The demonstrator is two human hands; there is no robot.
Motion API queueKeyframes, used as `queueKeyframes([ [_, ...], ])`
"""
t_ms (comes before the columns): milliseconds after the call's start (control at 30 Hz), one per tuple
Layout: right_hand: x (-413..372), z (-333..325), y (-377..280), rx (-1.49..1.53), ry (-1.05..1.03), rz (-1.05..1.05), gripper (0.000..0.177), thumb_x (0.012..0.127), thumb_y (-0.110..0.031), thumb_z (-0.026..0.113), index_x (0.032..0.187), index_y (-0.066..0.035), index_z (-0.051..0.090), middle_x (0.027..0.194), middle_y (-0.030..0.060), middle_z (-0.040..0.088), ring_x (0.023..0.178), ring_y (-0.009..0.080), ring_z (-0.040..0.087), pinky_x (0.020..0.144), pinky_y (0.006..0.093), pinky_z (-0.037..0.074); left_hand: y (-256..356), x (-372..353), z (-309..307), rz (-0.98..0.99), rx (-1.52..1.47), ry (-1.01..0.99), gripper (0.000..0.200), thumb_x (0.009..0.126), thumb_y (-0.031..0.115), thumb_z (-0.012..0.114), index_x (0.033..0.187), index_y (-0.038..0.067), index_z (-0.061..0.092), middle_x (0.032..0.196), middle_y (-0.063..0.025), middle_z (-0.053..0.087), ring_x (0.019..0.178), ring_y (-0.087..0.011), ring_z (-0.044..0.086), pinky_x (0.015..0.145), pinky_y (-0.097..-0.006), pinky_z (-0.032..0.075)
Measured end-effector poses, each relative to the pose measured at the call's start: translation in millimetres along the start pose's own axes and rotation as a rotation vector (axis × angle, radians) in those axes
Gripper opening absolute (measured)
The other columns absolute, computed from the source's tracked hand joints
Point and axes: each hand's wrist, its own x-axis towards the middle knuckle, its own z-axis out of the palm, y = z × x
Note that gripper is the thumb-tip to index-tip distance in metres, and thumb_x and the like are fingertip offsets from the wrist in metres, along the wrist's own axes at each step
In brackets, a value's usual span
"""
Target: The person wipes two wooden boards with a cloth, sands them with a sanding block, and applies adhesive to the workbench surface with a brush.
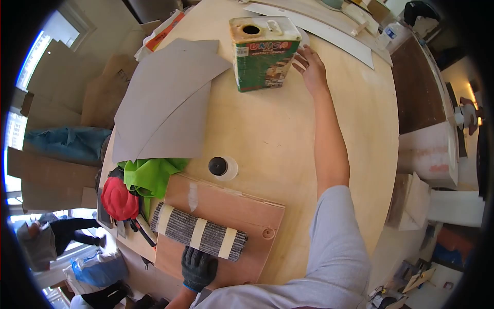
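Observation:
My right hand (311, 69) is bare and stretched far forward, fingers spread beside the right side of a green metal can (265, 64) labelled UNICA. The can stands upright with a round dark opening in its stained top. My left hand (199, 268), in a dark knit glove, is closed at the lower edge of a grey striped roll (198, 232); its fingers curl downward and what they hold, if anything, is hidden. Three pale tape strips band the roll, which lies on a reddish-brown board (252, 216). A clear bottle (229, 169) with a black cap is beyond the board.
Grey sheets (164, 103) cover the table's left side. Green cloth (154, 177) and a red bundle (119, 198) sit at the left edge. A long white strip (329, 33) lies at the back. Another person (41, 244) is at far left; boxes (411, 203) stand right.

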Motion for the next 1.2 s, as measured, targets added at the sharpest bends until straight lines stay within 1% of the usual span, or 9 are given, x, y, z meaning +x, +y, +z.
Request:
queueKeyframes([
  [167,-21.4,10.9,-13.6,-0.151,-0.6,-0.163,0.091,0.074,-0.022,0.083,0.148,-0.008,0.031,0.148,0.0087,0.037,0.137,0.0193,0.031,0.111,0.0354,0.027,0.2,1.6,-4.0,-0.004,0.006,-0.015,0.035,0.069,0.017,0.073,0.101,0.004,0.065,0.113,-0.0193,0.06,0.108,-0.0408,0.056,0.096,-0.053,0.044],
  [300,3.1,28.9,-11.1,-0.281,-0.549,0.0,0.083,0.069,-0.014,0.087,0.138,-0.006,0.041,0.132,0.0062,0.055,0.125,0.02,0.048,0.106,0.0353,0.037,-0.7,-2.2,-4.9,-0.005,0.013,0.001,0.036,0.069,0.017,0.074,0.102,0.005,0.065,0.116,-0.0177,0.061,0.112,-0.0386,0.055,0.099,-0.053,0.043],
  [533,-59.0,71.9,3.6,-0.468,-0.476,-0.461,0.08,0.058,-0.016,0.093,0.126,-0.002,0.053,0.112,0.0075,0.065,0.103,0.0181,0.062,0.088,0.0333,0.052,-4.0,-4.3,-5.8,0.007,-0.06,0.032,0.037,0.07,0.016,0.074,0.104,0.005,0.066,0.119,-0.0173,0.06,0.116,-0.0384,0.054,0.1,-0.0524,0.042],
  [633,-110.8,66.6,20.8,-0.885,-0.279,-0.511,0.097,0.059,-0.024,0.093,0.137,-0.001,0.04,0.139,0.0131,0.045,0.126,0.0238,0.046,0.103,0.0367,0.042,-1.8,-4.5,-9.2,0.001,-0.041,0.036,0.038,0.07,0.016,0.074,0.105,0.004,0.065,0.12,-0.0182,0.06,0.116,-0.0392,0.054,0.1,-0.0527,0.042],
  [800,-131.4,51.2,59.0,-0.498,-0.265,-0.396,0.116,0.056,-0.03,0.094,0.147,-0.01,0.023,0.139,0.0114,0.04,0.132,0.0274,0.036,0.106,0.0573,0.031,-0.5,-5.4,1.2,0.031,-0.064,0.066,0.038,0.072,0.015,0.071,0.108,0.003,0.065,0.12,-0.0197,0.06,0.116,-0.0413,0.053,0.1,-0.0538,0.041],
  [900,-160.4,63.9,47.6,-0.632,-0.084,-0.461,0.127,0.049,-0.036,0.095,0.148,-0.005,0.021,0.13,0.0155,0.043,0.122,0.0265,0.045,0.103,0.0424,0.039,3.0,-4.4,0.0,0.06,-0.063,0.07,0.039,0.074,0.014,0.069,0.11,0.002,0.064,0.12,-0.021,0.06,0.115,-0.0433,0.053,0.1,-0.0536,0.041],
  [1067,-192.1,74.9,60.2,-0.676,0.032,-0.41,0.132,0.05,-0.039,0.093,0.149,0.0,0.015,0.123,0.0189,0.042,0.112,0.0329,0.044,0.099,0.0447,0.04,1.9,-9.1,0.0,0.075,-0.079,0.114,0.039,0.075,0.015,0.069,0.111,0.002,0.064,0.119,-0.0207,0.06,0.114,-0.0434,0.053,0.101,-0.0525,0.04],
  [1133,-188.3,74.2,75.4,-0.858,0.11,-0.584,0.138,0.052,-0.04,0.093,0.15,0.003,0.006,0.142,0.0258,0.028,0.132,0.0394,0.031,0.11,0.047,0.032,5.8,-8.9,-6.3,0.056,-0.047,0.117,0.037,0.075,0.015,0.07,0.11,0.003,0.064,0.119,-0.0202,0.06,0.115,-0.0419,0.054,0.1,-0.0525,0.041],
  [1200,-185.0,78.6,47.0,-0.521,-0.059,-0.342,0.145,0.053,-0.023,0.095,0.148,0.006,-0.011,0.15,0.0267,0.021,0.138,0.032,0.031,0.113,0.039,0.033,3.0,-7.3,-7.1,0.047,-0.053,0.127,0.037,0.076,0.015,0.07,0.11,0.003,0.064,0.119,-0.0202,0.06,0.115,-0.0414,0.054,0.1,-0.0524,0.041],
])
